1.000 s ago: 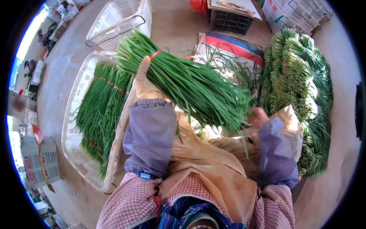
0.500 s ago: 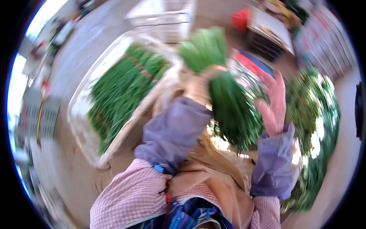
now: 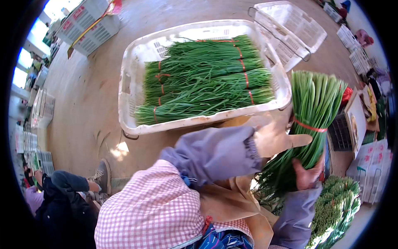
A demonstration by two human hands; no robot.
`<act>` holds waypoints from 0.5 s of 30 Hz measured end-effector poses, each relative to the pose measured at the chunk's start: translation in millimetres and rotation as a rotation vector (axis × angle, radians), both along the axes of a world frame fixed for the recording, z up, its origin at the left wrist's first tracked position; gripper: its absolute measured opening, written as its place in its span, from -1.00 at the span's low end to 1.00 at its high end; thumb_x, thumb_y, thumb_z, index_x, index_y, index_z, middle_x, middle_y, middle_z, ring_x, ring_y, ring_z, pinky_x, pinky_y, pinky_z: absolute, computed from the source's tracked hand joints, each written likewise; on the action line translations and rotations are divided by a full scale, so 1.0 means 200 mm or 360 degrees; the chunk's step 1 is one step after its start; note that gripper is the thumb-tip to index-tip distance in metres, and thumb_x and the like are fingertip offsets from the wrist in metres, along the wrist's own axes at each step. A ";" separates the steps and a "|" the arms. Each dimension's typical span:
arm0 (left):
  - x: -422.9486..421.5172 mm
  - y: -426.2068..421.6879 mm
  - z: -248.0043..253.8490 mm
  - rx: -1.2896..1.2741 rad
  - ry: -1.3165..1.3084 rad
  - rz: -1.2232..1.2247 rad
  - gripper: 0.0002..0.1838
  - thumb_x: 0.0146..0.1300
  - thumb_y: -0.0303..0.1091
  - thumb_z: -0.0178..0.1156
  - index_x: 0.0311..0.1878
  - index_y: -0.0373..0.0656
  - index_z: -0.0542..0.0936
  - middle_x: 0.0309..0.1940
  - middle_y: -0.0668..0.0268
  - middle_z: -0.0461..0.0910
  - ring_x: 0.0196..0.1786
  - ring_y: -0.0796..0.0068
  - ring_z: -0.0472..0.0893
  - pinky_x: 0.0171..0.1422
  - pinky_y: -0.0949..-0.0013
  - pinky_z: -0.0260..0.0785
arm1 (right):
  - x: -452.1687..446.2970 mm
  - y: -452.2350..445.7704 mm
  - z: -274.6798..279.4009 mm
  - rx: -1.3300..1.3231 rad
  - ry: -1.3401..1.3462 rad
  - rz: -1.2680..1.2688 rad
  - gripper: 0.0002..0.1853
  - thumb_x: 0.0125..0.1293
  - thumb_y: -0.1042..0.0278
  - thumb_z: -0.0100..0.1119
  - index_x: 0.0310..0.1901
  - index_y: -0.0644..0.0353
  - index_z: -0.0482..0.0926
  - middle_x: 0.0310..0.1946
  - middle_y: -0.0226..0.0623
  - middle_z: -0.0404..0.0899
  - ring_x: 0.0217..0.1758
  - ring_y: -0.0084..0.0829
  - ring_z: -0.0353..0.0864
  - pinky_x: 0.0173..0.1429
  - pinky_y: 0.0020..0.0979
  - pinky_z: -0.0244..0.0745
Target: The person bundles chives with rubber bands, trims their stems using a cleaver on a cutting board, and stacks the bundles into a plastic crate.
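A bundle of chives [image 3: 317,99], tied with a red band, stands tilted at the right, pale cut ends up and green leaves hanging down. My left hand [image 3: 275,135] is at its left side just below the band, one digit stretched across the front and the other fingers partly hidden. Lower down, my right hand [image 3: 310,173] grips the leaves, its thumb in front and its fingers mostly hidden behind them. Left of both hands, several banded chive bundles [image 3: 207,79] lie side by side in a white plastic crate [image 3: 203,120].
Another white crate [image 3: 290,31] stands behind the filled one. More greens [image 3: 338,203] are piled at lower right, below stacked white crates [image 3: 371,166]. A seated person's leg and shoe [image 3: 103,176] show at lower left. A crate [image 3: 89,27] stands at upper left.
My view has turned left, bringing the filled crate to the centre. My right hand, open and apart from the bundle before, now grips its leaves. My left hand stays at the bundle.
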State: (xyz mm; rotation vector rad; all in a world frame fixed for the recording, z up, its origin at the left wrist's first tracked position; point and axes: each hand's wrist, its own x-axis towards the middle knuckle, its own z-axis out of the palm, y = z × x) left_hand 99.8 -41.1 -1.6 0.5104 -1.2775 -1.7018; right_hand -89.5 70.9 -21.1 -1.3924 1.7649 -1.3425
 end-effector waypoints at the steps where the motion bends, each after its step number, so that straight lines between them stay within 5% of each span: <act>1: 0.13 -0.02 0.00 -0.0128 -0.0097 0.0051 -0.17 0.16 -0.21 0.46 0.42 -0.26 0.28 0.19 0.10 0.56 0.16 0.36 0.59 0.29 0.31 0.41 | -0.05 -0.07 0.04 -0.0058 0.0319 0.0017 0.05 -0.11 0.63 0.38 0.50 0.18 0.12 0.26 -0.14 0.45 0.30 -0.28 0.45 0.42 -0.25 0.35; 3: 0.49 -0.10 0.00 -0.0441 -0.0203 0.0146 -0.28 0.27 -0.35 0.35 0.43 -0.30 0.28 0.17 0.04 0.58 0.16 0.26 0.62 0.29 0.23 0.47 | -0.06 -0.22 0.15 -0.0101 0.0615 -0.0018 0.04 -0.11 0.61 0.34 0.51 0.10 0.14 0.28 -0.05 0.43 0.32 -0.20 0.44 0.48 -0.21 0.29; 5: 0.90 -0.13 0.00 -0.0215 -0.0083 0.0342 -0.57 0.34 -0.52 0.23 0.26 -0.34 0.45 0.07 0.07 0.64 0.11 0.25 0.66 0.21 0.25 0.55 | -0.07 -0.37 0.24 -0.0150 0.0697 0.0054 0.03 -0.10 0.64 0.34 0.51 0.08 0.16 0.31 -0.06 0.42 0.35 -0.21 0.42 0.49 -0.21 0.28; 7: 1.25 -0.12 0.02 -0.0053 -0.0711 0.0571 -0.73 0.32 -0.56 0.22 0.08 -0.34 0.59 -0.03 0.15 0.68 0.04 0.38 0.68 0.14 0.36 0.57 | -0.08 -0.52 0.29 -0.0242 0.0852 0.0149 0.02 -0.08 0.68 0.33 0.51 0.09 0.16 0.32 -0.08 0.42 0.35 -0.21 0.43 0.48 -0.22 0.30; 8: 1.42 -0.15 0.03 -0.0302 -0.1473 0.0623 -0.74 0.29 -0.56 0.25 0.05 -0.32 0.61 -0.06 0.18 0.69 -0.01 0.45 0.68 0.11 0.40 0.56 | -0.06 -0.59 0.31 -0.0247 0.0858 0.0179 0.01 -0.07 0.70 0.33 0.51 0.10 0.16 0.32 -0.09 0.42 0.34 -0.21 0.44 0.47 -0.22 0.32; 9: 1.56 -0.16 -0.02 -0.0131 -0.1684 0.0495 -0.66 0.24 -0.37 0.33 0.05 -0.31 0.62 -0.02 0.15 0.67 0.09 0.39 0.64 0.19 0.31 0.51 | -0.01 -0.66 0.33 -0.0200 0.0794 0.0198 -0.01 -0.06 0.73 0.31 0.50 0.12 0.18 0.32 -0.10 0.43 0.34 -0.21 0.44 0.47 -0.23 0.32; 10: 1.67 -0.16 -0.10 0.0042 -0.1884 0.0365 -0.55 0.19 -0.18 0.42 0.04 -0.29 0.63 0.01 0.12 0.65 0.18 0.33 0.59 0.27 0.22 0.45 | 0.03 -0.74 0.33 -0.0255 0.0818 0.0250 -0.01 -0.06 0.73 0.31 0.50 0.13 0.18 0.32 -0.10 0.43 0.34 -0.22 0.44 0.47 -0.24 0.32; 13: 1.81 -0.21 -0.30 -0.0459 -0.2343 0.0060 -0.41 0.09 -0.08 0.47 0.12 -0.25 0.61 0.08 0.08 0.62 0.22 0.16 0.56 0.32 0.18 0.40 | 0.16 -0.93 0.32 -0.0413 0.0867 0.0409 -0.03 -0.06 0.75 0.32 0.48 0.14 0.21 0.31 -0.10 0.43 0.36 -0.25 0.44 0.47 -0.26 0.31; 15: 1.82 -0.25 -0.39 -0.0409 -0.2363 0.0027 -0.33 0.03 -0.02 0.50 0.16 -0.22 0.59 0.12 0.05 0.60 0.25 0.07 0.53 0.34 0.16 0.37 | 0.30 -1.02 0.32 -0.0502 0.0953 0.0535 -0.03 -0.06 0.75 0.33 0.48 0.14 0.22 0.30 -0.10 0.45 0.36 -0.25 0.45 0.45 -0.27 0.32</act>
